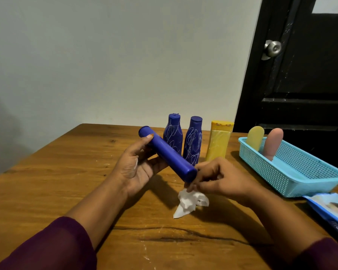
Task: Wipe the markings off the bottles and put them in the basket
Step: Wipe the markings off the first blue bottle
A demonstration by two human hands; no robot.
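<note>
My left hand (139,166) holds a plain blue cylindrical bottle (168,153) tilted above the table, thumb near its upper end. My right hand (219,177) pinches a crumpled white wipe (191,201) just below the bottle's lower end, and the wipe hangs down to the wooden table (66,182). Behind stand two blue bottles with white scribbles, one on the left (173,133) and one on the right (193,141), and a yellow bottle (220,141). At the right a light blue mesh basket (300,172) holds a yellow bottle (255,138) and a pink bottle (273,143).
A blue and white wipes packet (332,213) lies at the table's right edge, in front of the basket. A dark door with a metal knob (272,48) stands behind the basket. A pale wall runs behind the table.
</note>
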